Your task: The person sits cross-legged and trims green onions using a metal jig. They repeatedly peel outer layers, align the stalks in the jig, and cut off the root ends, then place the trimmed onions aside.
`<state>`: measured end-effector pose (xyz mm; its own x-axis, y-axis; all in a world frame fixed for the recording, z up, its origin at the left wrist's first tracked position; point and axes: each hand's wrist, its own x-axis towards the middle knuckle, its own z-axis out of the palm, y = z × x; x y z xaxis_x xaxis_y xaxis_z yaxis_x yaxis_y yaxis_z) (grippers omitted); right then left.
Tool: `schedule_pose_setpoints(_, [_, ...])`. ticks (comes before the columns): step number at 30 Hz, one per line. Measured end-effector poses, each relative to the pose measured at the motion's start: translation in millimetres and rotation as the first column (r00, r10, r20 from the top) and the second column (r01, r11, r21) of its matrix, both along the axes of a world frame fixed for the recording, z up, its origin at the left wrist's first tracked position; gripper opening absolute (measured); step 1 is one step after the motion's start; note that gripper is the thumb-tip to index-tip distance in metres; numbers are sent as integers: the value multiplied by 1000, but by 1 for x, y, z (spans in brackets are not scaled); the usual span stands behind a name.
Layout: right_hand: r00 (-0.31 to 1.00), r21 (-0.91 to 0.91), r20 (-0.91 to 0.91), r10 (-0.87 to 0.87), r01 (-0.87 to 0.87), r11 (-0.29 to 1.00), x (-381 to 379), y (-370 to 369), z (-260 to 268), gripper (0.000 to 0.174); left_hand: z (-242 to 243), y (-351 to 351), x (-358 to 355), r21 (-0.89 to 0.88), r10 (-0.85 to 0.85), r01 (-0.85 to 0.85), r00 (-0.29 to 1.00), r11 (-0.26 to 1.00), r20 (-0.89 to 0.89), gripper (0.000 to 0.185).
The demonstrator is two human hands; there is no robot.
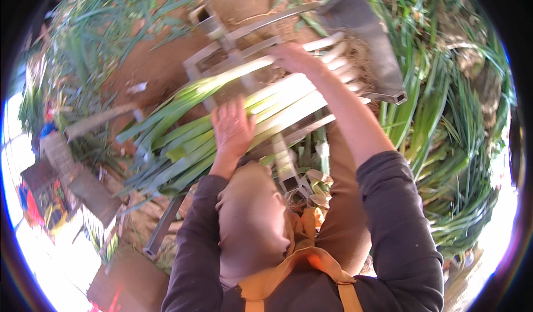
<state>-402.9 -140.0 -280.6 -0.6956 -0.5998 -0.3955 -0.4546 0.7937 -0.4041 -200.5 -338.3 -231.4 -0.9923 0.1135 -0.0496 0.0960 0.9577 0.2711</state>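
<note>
In front of me a bundle of leeks (287, 99) lies across a metal frame (229, 47). The roots (358, 62) point right, beside a bent sheet-metal plate (366, 37) at the frame's end. Green leaves (183, 158) fan out to the left. My left hand (233, 126) rests flat on the bundle where white stems turn green, fingers extended. On the far side, my right hand (291, 57) is closed around the white stem of one leek (233, 68), set slightly apart from the others. Its fingertips are blurred.
Loose leeks (441, 116) are heaped along the right, and cut leaves (100, 32) litter the brown ground at the far left. Cardboard boxes (129, 278) stand at lower left. Square metal tubes (164, 224) jut towards me near my legs.
</note>
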Motion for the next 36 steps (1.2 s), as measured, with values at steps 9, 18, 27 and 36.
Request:
schedule_pose_setpoints(9, [997, 117, -72, 3, 6, 993, 12, -16, 36, 29, -2, 2, 0, -108, -20, 24, 999, 994, 42, 61])
schedule_pose_setpoints(18, [997, 1, -34, -63, 63, 998, 47, -10, 177, 32, -18, -5, 7, 57, 32, -32, 999, 998, 2, 66])
schedule_pose_setpoints(27, [939, -412, -13, -344, 309, 857, 203, 74, 296, 29, 116, -9, 54, 920, -99, -332, 943, -208, 318, 52])
schedule_pose_setpoints(36, [873, -626, 6, -488, 384, 679, 413, 48, 365, 40, 299, 34, 136, 817, 127, -25, 985, -576, 119, 21])
